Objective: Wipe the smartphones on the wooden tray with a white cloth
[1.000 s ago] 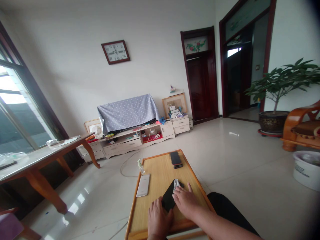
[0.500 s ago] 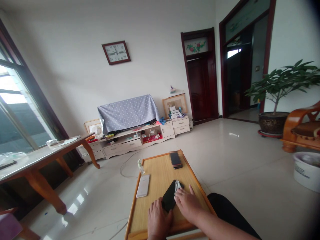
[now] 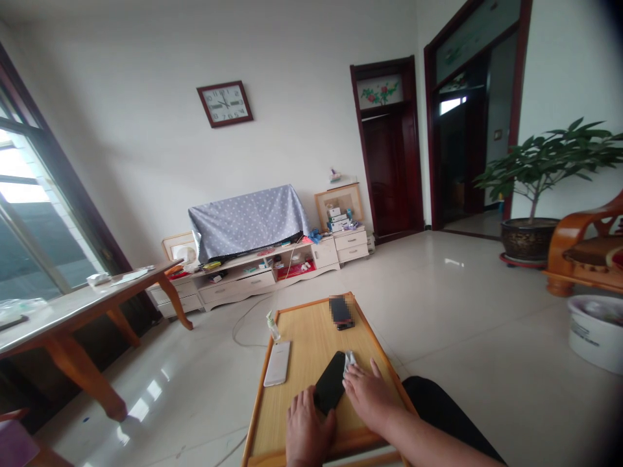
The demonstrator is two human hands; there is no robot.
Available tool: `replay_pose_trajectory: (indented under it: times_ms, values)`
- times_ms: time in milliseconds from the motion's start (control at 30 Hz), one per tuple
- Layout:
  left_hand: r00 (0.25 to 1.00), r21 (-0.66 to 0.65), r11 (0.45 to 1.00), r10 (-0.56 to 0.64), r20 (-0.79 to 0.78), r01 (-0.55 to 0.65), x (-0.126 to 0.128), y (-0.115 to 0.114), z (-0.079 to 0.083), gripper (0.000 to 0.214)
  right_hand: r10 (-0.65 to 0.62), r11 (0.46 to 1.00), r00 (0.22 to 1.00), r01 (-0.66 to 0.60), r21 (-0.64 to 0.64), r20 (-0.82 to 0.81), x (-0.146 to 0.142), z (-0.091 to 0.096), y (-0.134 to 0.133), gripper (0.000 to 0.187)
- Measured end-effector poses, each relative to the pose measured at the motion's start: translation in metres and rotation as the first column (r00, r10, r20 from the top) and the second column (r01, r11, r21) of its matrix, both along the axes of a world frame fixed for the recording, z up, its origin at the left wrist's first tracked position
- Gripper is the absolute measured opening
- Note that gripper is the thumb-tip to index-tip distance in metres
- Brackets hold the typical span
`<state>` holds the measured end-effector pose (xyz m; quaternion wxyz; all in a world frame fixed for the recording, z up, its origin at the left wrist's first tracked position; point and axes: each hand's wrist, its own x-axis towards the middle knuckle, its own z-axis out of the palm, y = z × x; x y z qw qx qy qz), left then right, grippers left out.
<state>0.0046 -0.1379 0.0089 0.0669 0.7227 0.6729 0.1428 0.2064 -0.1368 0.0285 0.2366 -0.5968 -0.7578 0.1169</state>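
A dark smartphone (image 3: 331,381) lies at a slant on the small wooden table (image 3: 302,350). My left hand (image 3: 307,425) grips its near end, with the thumb along the lower edge and the fingers at the left side. Under the fingertips of my right hand (image 3: 366,392) is a crumpled white wipe (image 3: 349,360), pressed at the phone's right edge; its thumb sticks up. Part of the wipe is covered by the fingers. To the left rest a white phone (image 3: 277,363), face down, and a clear pump bottle (image 3: 273,326).
Another dark phone (image 3: 341,312), partly pixelated, lies near the table's far end. My dark-clothed leg (image 3: 445,415) is right of the table. A long table (image 3: 87,295) stands left, a white bucket (image 3: 596,334) right, and a low cabinet (image 3: 238,290) along the wall.
My right hand has slid slightly right with the wipe, from the phone's upper part to its right edge. My left hand stays on the phone.
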Motion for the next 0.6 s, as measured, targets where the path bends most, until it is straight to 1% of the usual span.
replay_pose_trajectory:
  times_ms: [133, 167, 233, 367, 433, 500, 533, 600]
  values:
    - [1.000, 0.013, 1.000, -0.004, 0.003, 0.004, 0.000, 0.000, -0.001, 0.058, 0.116, 0.993, 0.993, -0.116, 0.013, -0.013, -0.013, -0.011, -0.014, 0.048]
    - [1.000, 0.017, 1.000, -0.005, 0.005, 0.005, -0.001, 0.000, -0.002, 0.058, 0.129, 0.992, 0.991, -0.129, 0.014, -0.019, -0.013, -0.012, -0.016, 0.048]
    - [1.000, 0.022, 1.000, -0.007, 0.002, 0.006, -0.001, 0.000, -0.003, 0.057, 0.107, 0.994, 0.994, -0.107, 0.016, -0.023, -0.010, -0.012, -0.013, 0.049]
    - [1.000, 0.030, 1.000, -0.002, -0.007, 0.002, -0.001, 0.000, -0.004, 0.058, -0.028, 1.000, 1.000, 0.028, 0.005, -0.003, 0.007, -0.002, 0.009, 0.050]
    - [1.000, 0.033, 0.999, -0.003, -0.002, 0.003, 0.000, -0.001, -0.003, 0.057, -0.066, 0.998, 0.998, 0.066, 0.004, 0.006, 0.009, 0.001, 0.016, 0.050]
    - [1.000, 0.030, 1.000, -0.003, 0.008, 0.003, 0.000, -0.001, -0.002, 0.057, -0.065, 0.998, 0.998, 0.065, 0.006, 0.014, 0.004, -0.001, 0.014, 0.050]
    - [1.000, 0.026, 1.000, -0.004, 0.013, 0.004, 0.000, -0.001, -0.001, 0.057, -0.044, 0.999, 0.999, 0.044, 0.009, 0.015, -0.001, -0.003, 0.009, 0.050]
    - [1.000, 0.014, 1.000, -0.004, 0.019, 0.003, 0.000, 0.000, -0.001, 0.056, 0.040, 0.999, 0.999, -0.040, 0.015, 0.008, -0.014, -0.009, -0.003, 0.049]
